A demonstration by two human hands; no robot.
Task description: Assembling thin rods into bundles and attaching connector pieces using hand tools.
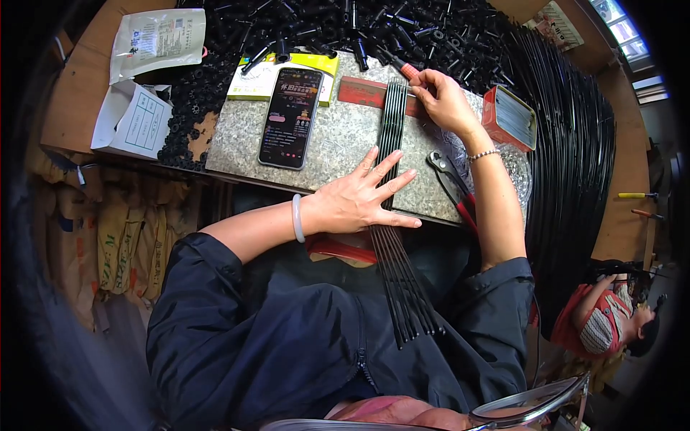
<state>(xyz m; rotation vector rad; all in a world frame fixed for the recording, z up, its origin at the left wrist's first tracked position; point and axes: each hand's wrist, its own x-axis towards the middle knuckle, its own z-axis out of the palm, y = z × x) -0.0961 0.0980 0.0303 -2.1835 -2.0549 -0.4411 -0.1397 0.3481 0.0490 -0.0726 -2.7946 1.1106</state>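
A row of several thin black cables [392, 136] lies side by side across a speckled stone slab [330, 136], their near ends hanging over its edge toward my lap. My left hand [363, 190] rests flat across the row with its fingers spread. At the far ends of the cables, my right hand [445, 100] has its thumb and forefinger pinched together; whatever is between them is too small to make out. A flat red bar [361, 92] lies crosswise at the far ends of the row. Just beyond my right fingers is a tool with a red handle [409, 70].
A phone [291, 118] leans on a yellow-and-white box [248, 81]. Red-handled pliers [449, 179] and a red tin of thin pins [509, 118] are at the right. Black parts [431, 36] heap behind; a long cable bundle [568, 144] hangs rightward. A child [607, 316] is at far right.
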